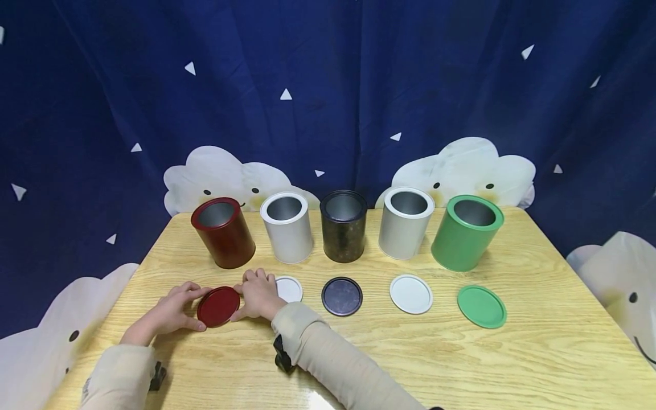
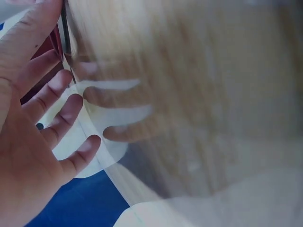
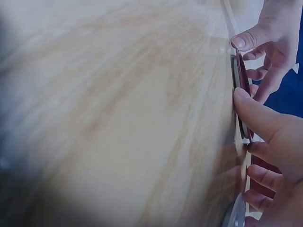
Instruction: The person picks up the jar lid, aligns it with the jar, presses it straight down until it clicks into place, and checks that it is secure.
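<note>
A round dark red lid (image 1: pixel 218 306) lies low over the table at the left, between the two hands. My left hand (image 1: pixel 174 310) holds its left edge with thumb and index finger, the other fingers spread. On the right edge, my right hand (image 1: pixel 260 295) grips with its thumb and index finger. The right wrist view shows the lid (image 3: pixel 243 80) edge-on, with both thumbs against it; a lift off the wood is hard to tell. Behind it stands an uncovered red can (image 1: pixel 233 242). A white lid (image 1: pixel 289 289) is partly hidden by the right hand.
Along the back stand more uncovered cans: a white can (image 1: pixel 292 242), a black can (image 1: pixel 344 239), another white can (image 1: pixel 402 236) and a green can (image 1: pixel 458 245). Before them lie a black lid (image 1: pixel 341 296), a white lid (image 1: pixel 411 294) and a green lid (image 1: pixel 482 306) on the wooden table (image 1: pixel 461 364).
</note>
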`<state>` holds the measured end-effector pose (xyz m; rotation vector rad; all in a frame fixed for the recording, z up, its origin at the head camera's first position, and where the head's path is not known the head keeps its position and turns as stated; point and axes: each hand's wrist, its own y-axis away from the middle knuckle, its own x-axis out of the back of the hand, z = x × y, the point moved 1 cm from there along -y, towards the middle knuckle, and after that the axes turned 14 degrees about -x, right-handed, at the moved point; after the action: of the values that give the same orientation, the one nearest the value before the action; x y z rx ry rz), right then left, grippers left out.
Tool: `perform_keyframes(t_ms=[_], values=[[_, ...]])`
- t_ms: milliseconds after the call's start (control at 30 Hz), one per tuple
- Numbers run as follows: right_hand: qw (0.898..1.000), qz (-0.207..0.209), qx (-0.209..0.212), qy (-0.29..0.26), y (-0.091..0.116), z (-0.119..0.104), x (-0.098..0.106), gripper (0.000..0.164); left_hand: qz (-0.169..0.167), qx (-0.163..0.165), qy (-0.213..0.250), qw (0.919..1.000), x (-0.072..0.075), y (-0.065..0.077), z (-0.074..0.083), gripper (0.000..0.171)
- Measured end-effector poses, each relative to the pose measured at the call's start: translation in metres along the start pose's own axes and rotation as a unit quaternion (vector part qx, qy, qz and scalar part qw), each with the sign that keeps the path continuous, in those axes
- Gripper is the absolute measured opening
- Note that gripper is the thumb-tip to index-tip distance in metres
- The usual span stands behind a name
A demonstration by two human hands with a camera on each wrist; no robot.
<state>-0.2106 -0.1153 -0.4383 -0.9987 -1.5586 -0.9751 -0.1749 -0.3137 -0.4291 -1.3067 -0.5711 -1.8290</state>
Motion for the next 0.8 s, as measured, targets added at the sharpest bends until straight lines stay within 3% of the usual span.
perform_keyframes(t_ms=[300,567,800], values=[[1.000,-0.005,0.011,-0.005,-0.0025,0.0035,0.0009,0.066,0.012,-0.023,0.021,0.9994,-0.0021,-0.0030,0.0017,0.072],[1.000,-0.003,0.015,-0.014,-0.0036,0.0049,0.0026,0.067,-0.003,0.001,0.030,0.9996,-0.0022,-0.0063,0.0039,0.079],[0.999,-0.006,0.025,-0.027,-0.0025,0.0062,0.0050,0.064,0.013,0.001,0.053,0.9985,-0.0013,-0.0044,0.0053,0.082]])
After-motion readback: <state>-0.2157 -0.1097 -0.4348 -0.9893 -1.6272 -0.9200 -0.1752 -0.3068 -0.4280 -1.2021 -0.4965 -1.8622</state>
